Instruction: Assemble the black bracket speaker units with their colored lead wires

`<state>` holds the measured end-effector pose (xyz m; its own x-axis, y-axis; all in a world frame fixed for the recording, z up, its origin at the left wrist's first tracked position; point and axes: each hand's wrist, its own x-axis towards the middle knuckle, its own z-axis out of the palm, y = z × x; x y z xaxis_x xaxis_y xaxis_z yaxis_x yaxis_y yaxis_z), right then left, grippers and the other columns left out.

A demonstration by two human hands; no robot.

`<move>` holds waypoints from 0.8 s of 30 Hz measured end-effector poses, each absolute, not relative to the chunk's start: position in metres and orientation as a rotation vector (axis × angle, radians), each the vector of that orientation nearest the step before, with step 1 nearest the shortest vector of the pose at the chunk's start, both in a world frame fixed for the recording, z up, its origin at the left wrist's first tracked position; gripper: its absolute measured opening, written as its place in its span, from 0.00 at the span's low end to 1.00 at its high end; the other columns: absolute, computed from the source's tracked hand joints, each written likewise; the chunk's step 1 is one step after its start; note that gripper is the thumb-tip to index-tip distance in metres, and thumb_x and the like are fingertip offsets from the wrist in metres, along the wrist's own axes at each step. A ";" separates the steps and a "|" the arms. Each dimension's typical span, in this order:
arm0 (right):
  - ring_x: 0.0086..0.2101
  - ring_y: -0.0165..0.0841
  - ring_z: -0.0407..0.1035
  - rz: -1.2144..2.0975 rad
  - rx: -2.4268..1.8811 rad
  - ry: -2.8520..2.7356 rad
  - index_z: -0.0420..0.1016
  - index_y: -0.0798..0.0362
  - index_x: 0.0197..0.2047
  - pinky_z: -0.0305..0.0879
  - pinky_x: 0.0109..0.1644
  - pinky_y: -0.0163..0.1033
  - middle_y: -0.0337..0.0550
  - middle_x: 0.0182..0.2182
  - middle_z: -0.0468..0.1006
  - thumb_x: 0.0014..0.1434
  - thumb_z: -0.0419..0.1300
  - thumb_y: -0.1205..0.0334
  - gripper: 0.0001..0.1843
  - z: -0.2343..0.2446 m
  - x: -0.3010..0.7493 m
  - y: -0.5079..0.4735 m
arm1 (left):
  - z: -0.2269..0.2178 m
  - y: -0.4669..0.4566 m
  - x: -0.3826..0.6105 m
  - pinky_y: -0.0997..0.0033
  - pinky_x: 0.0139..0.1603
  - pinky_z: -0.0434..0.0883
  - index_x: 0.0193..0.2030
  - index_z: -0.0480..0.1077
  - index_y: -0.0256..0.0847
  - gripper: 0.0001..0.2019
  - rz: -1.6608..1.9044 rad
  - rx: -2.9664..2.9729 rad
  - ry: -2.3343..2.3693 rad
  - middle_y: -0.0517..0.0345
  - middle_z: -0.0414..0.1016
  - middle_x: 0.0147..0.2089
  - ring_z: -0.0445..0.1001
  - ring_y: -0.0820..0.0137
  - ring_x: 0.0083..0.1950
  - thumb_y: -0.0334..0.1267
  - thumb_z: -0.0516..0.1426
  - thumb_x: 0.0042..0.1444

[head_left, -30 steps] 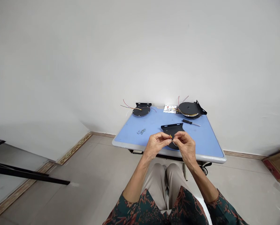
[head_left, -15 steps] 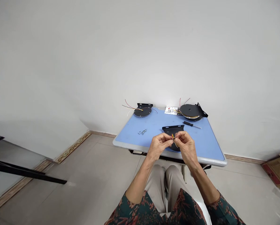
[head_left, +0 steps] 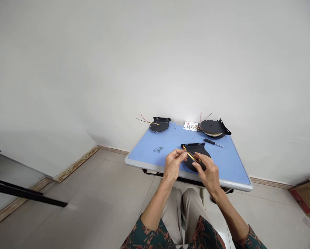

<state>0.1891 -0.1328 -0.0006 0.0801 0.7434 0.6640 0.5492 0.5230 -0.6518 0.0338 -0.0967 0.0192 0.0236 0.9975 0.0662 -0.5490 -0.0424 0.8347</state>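
Yellow and red wires (head_left: pixel 190 154) loop across the black metal bracket plate (head_left: pixel 199 162), which lies at 12 o'clock from your lap, near the front edge of the blue table (head_left: pixel 141 163). You have them pinched in your left hand (head_left: pixel 173 164), thumb and forefinger closed at the upper end of the loop. Your right hand (head_left: pixel 206 172) is looser, its fingers part-spread over the plate and close to the wires. Whether it actually grips them, this view doesn't settle.

Keep that left pinch tight and close to the wire ends, and let your right fingers steer the slack, so the strands lie flat rather than kink.

Around you: a small cluster of metal nuts (head_left: pixel 158 149) at 10 o'clock, a wired black disc (head_left: pixel 159 127) at 11, a printed sheet (head_left: pixel 190 126) at 12 — and at 1, a second wired black disc (head_left: pixel 213 128), with a screwdriver (head_left: pixel 214 143) just in front of it.
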 end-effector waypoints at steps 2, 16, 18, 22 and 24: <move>0.41 0.40 0.78 0.040 -1.100 -1.634 0.81 0.45 0.50 0.69 0.58 0.54 0.45 0.41 0.85 0.67 0.61 0.58 0.11 -0.007 0.186 -0.130 | 0.020 -0.097 0.035 0.72 0.37 0.69 0.31 0.78 0.36 0.17 1.446 0.843 0.723 0.57 0.78 0.29 0.72 0.73 0.32 0.44 0.74 0.39; 0.33 0.36 0.78 -0.087 -1.071 -1.575 0.78 0.50 0.42 0.74 0.39 0.42 0.44 0.32 0.83 0.70 0.57 0.59 0.08 0.000 0.171 -0.119 | 0.023 -0.100 0.035 0.72 0.36 0.67 0.29 0.76 0.36 0.13 1.325 1.064 0.722 0.59 0.77 0.28 0.69 0.75 0.30 0.42 0.71 0.44; 0.32 0.35 0.80 0.060 -1.096 -1.557 0.74 0.49 0.44 0.74 0.36 0.39 0.42 0.33 0.84 0.69 0.57 0.58 0.07 0.001 0.174 -0.119 | 0.024 -0.100 0.035 0.72 0.36 0.67 0.29 0.76 0.36 0.13 1.295 1.110 0.713 0.59 0.77 0.29 0.70 0.74 0.31 0.42 0.71 0.45; 0.32 0.35 0.81 0.223 -1.117 -1.590 0.72 0.48 0.45 0.73 0.35 0.36 0.39 0.31 0.84 0.68 0.58 0.55 0.07 0.010 0.183 -0.118 | 0.027 -0.094 0.036 0.73 0.35 0.67 0.30 0.75 0.36 0.15 1.238 1.140 0.680 0.60 0.76 0.29 0.70 0.75 0.31 0.44 0.71 0.44; 0.33 0.36 0.80 0.257 -1.152 -1.648 0.73 0.48 0.45 0.73 0.37 0.38 0.41 0.32 0.84 0.67 0.59 0.53 0.09 0.017 0.189 -0.117 | 0.031 -0.088 0.038 0.73 0.35 0.67 0.31 0.75 0.36 0.16 1.222 1.150 0.677 0.60 0.75 0.29 0.70 0.75 0.30 0.45 0.71 0.43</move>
<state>0.1894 -0.1170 0.0169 0.0245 0.7795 0.6260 0.5517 0.5116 -0.6587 0.0381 -0.0883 0.0306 0.2633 0.9501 0.1673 -0.3622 -0.0634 0.9300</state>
